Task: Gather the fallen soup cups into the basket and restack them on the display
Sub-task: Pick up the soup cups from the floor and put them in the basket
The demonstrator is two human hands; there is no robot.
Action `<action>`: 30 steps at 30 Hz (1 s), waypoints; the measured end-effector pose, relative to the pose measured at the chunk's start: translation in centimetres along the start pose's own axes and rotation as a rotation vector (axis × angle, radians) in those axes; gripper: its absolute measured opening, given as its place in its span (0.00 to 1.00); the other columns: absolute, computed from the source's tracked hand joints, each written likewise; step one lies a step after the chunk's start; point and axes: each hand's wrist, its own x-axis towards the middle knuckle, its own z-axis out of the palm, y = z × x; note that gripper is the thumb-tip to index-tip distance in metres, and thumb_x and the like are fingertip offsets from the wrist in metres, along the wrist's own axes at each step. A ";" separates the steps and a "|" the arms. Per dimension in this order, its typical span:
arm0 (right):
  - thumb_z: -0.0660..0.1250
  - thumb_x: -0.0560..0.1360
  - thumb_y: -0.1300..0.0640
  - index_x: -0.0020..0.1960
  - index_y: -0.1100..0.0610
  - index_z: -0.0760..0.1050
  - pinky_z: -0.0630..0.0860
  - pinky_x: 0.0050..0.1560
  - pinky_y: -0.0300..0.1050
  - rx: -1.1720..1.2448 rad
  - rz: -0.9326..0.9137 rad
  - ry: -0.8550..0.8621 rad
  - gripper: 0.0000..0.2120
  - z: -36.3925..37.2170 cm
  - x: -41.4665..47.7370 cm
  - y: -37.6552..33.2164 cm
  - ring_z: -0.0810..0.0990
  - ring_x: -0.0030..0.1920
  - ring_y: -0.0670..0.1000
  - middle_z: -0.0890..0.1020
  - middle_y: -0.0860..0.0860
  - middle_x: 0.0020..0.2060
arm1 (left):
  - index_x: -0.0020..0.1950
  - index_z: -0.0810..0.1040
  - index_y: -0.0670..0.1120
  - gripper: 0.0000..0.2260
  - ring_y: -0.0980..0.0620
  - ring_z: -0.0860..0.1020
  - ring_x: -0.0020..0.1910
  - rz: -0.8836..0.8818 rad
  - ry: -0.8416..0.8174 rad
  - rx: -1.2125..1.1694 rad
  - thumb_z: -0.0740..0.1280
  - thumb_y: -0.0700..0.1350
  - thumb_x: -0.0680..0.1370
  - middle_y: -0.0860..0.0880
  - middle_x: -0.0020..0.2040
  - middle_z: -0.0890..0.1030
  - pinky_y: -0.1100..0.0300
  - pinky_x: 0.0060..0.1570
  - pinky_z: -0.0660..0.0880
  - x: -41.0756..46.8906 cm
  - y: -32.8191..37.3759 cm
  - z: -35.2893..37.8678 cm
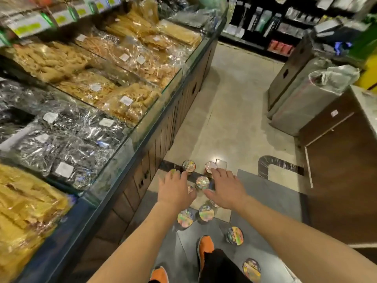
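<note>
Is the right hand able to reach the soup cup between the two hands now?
Probably yes. The right hand is open, and the cup shows just beside it, lid up, with nothing between them. How high the hand hangs above the floor cannot be told.

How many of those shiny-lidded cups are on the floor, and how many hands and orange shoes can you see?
Soup cups in plain view: 7
Soup cups partly hidden behind the hands, it seems: 3
Hands: 2, left hand and right hand
Orange shoes: 2
Total: 14
</note>
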 end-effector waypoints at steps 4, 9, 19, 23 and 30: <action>0.59 0.79 0.32 0.83 0.54 0.51 0.66 0.72 0.58 0.025 0.028 -0.106 0.42 7.5 2.9 0.7 0.62 0.76 0.62 0.62 0.57 0.78 | 0.78 0.60 0.50 0.33 0.41 0.64 0.74 -0.028 -0.051 -0.064 0.62 0.63 0.78 0.47 0.76 0.67 0.41 0.70 0.63 2.2 -2.1 6.1; 0.57 0.79 0.30 0.83 0.57 0.48 0.62 0.75 0.63 0.038 0.021 -0.167 0.45 17.2 7.7 2.5 0.60 0.77 0.63 0.60 0.58 0.79 | 0.82 0.54 0.51 0.37 0.40 0.57 0.79 -0.072 -0.140 -0.041 0.62 0.64 0.79 0.46 0.81 0.61 0.37 0.75 0.58 6.7 -4.4 14.9; 0.63 0.75 0.28 0.81 0.56 0.53 0.65 0.73 0.60 0.062 0.004 -0.208 0.47 37.3 17.4 5.5 0.63 0.76 0.63 0.64 0.58 0.76 | 0.83 0.50 0.51 0.42 0.42 0.52 0.80 -0.126 -0.165 0.052 0.65 0.65 0.77 0.50 0.82 0.52 0.42 0.76 0.59 17.4 -8.6 34.8; 0.63 0.74 0.26 0.80 0.56 0.54 0.71 0.68 0.60 0.037 -0.023 -0.219 0.47 45.3 20.8 5.5 0.67 0.72 0.62 0.66 0.57 0.73 | 0.84 0.45 0.52 0.43 0.41 0.48 0.82 -0.156 -0.212 0.073 0.64 0.66 0.78 0.48 0.84 0.46 0.42 0.77 0.57 20.8 -10.9 42.1; 0.63 0.69 0.22 0.82 0.58 0.48 0.69 0.69 0.60 -0.017 -0.054 -0.214 0.57 55.9 25.2 5.0 0.62 0.74 0.64 0.58 0.61 0.78 | 0.83 0.43 0.51 0.49 0.37 0.45 0.81 -0.193 -0.224 0.120 0.70 0.66 0.74 0.48 0.83 0.42 0.37 0.75 0.58 26.1 -14.0 51.4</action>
